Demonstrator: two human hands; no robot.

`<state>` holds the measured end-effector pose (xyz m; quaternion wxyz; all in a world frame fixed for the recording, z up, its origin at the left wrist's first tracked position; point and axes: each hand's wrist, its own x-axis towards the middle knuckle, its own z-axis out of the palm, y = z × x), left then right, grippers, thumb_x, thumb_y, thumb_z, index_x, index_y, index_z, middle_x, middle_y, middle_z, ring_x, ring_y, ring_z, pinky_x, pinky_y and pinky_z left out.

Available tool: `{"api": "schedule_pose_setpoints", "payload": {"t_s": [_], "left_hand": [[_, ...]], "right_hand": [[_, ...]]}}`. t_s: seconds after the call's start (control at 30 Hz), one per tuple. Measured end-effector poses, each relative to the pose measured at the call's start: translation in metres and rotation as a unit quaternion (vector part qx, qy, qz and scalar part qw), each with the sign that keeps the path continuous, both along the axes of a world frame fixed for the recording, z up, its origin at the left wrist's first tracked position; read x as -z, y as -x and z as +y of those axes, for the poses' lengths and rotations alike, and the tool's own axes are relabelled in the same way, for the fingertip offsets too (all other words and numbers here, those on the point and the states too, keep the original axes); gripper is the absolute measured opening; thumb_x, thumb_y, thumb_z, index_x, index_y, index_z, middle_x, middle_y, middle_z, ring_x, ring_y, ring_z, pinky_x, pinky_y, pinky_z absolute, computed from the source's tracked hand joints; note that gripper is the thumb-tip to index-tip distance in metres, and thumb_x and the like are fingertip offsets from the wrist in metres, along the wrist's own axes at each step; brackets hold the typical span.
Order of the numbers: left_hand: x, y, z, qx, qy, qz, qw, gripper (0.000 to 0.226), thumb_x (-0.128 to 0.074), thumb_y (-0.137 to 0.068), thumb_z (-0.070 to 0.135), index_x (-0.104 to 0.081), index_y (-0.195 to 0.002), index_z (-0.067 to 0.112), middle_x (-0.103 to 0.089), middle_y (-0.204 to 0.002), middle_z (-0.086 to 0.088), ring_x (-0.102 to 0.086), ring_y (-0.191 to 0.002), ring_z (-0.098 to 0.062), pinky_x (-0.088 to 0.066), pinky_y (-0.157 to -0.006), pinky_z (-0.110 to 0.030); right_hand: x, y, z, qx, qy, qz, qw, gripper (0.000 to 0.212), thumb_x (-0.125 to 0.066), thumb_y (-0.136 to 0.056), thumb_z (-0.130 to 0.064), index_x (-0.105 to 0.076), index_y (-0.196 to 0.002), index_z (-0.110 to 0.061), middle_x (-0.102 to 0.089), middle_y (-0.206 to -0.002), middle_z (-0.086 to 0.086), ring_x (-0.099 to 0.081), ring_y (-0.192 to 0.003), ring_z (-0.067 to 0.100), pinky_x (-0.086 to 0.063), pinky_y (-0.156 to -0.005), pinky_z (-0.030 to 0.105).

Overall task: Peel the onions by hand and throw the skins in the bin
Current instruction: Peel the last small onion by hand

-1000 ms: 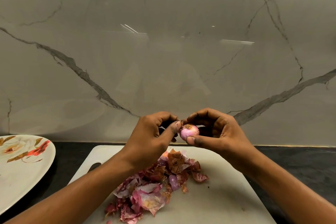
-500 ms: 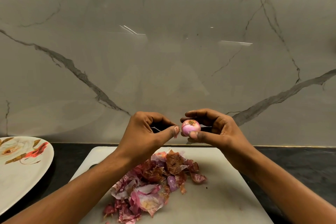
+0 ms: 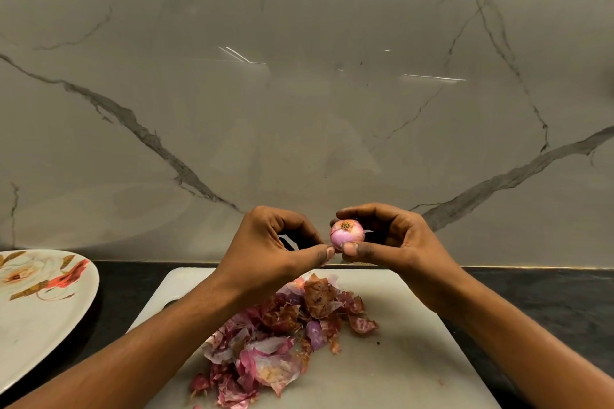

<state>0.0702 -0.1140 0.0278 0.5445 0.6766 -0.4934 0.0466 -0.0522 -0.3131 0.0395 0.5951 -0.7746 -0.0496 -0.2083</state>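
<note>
A small pink onion [image 3: 347,235], mostly peeled with its root end facing me, is held above the white cutting board [image 3: 415,359]. My right hand [image 3: 395,239] grips it between thumb and curled fingers. My left hand [image 3: 272,249] is curled beside it, thumb and fingertip pinching together at the onion's lower left edge, seemingly on a bit of skin. A heap of red and purple onion skins [image 3: 282,335] lies on the board under my left wrist. No bin is in view.
A white plate [image 3: 40,319] with a flower pattern sits at the left on the dark counter [image 3: 548,295]. A marble wall [image 3: 299,109] rises right behind the board.
Both hands rose slightly with the onion. My left hand, drawn a little apart half a second ago, is back at the onion's lower edge with thumb and fingertip pinched.
</note>
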Motion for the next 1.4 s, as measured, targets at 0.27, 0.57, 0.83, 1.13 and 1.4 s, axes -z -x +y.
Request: {"api": "schedule_pose_setpoints", "payload": {"t_s": [0.27, 0.57, 0.83, 1.13, 1.4], "left_hand": [[0.0011, 0.0008, -0.0016, 0.009, 0.005, 0.014, 1.000, 0.012, -0.079, -0.091, 0.006, -0.083, -0.098, 0.015, -0.080, -0.083, 0.005, -0.076, -0.076, -0.017, -0.061, -0.064, -0.028], [-0.0018, 0.0041, -0.0021, 0.016, 0.029, 0.005, 0.999, 0.020, -0.085, -0.082, 0.029, -0.083, -0.098, 0.018, -0.080, -0.086, 0.004, -0.076, -0.078, -0.018, -0.064, -0.066, -0.032], [-0.0020, 0.0032, -0.0022, 0.013, 0.054, 0.040, 0.998, 0.022, -0.082, -0.083, 0.030, -0.084, -0.095, 0.012, -0.081, -0.083, -0.002, -0.078, -0.076, -0.025, -0.066, -0.070, -0.047], [-0.0048, 0.0037, -0.0020, -0.005, 0.037, 0.068, 0.997, 0.025, -0.083, -0.079, 0.035, -0.085, -0.087, 0.011, -0.079, -0.076, -0.005, -0.077, -0.072, -0.029, -0.063, -0.071, -0.057], [-0.0040, 0.0033, -0.0026, -0.022, 0.026, 0.059, 0.998, 0.005, -0.080, -0.089, 0.012, -0.084, -0.089, 0.009, -0.080, -0.078, -0.001, -0.078, -0.074, -0.022, -0.066, -0.073, -0.039]], "right_hand": [[-0.0067, 0.0020, 0.0028, 0.012, -0.058, 0.042, 0.997, 0.033, -0.081, -0.089, -0.030, -0.076, -0.118, -0.017, -0.078, -0.109, 0.010, -0.076, -0.100, 0.026, -0.062, -0.071, 0.029], [-0.0043, -0.0006, -0.0008, -0.036, -0.134, 0.096, 0.986, 0.045, -0.080, -0.086, -0.025, -0.069, -0.126, -0.006, -0.076, -0.111, 0.021, -0.075, -0.094, 0.027, -0.064, -0.078, 0.027], [-0.0042, 0.0021, 0.0019, -0.058, -0.119, 0.104, 0.986, 0.034, -0.071, -0.091, -0.019, -0.077, -0.124, -0.011, -0.076, -0.117, 0.021, -0.076, -0.104, 0.032, -0.064, -0.087, 0.030], [-0.0008, 0.0012, 0.0041, -0.030, -0.053, 0.070, 0.996, 0.047, -0.079, -0.082, -0.014, -0.073, -0.128, -0.012, -0.079, -0.116, 0.010, -0.075, -0.110, 0.028, -0.061, -0.098, 0.036], [-0.0007, 0.0003, 0.0031, -0.025, -0.064, 0.064, 0.996, 0.047, -0.080, -0.079, -0.012, -0.074, -0.125, -0.011, -0.080, -0.115, 0.010, -0.077, -0.108, 0.027, -0.061, -0.093, 0.031]]}}
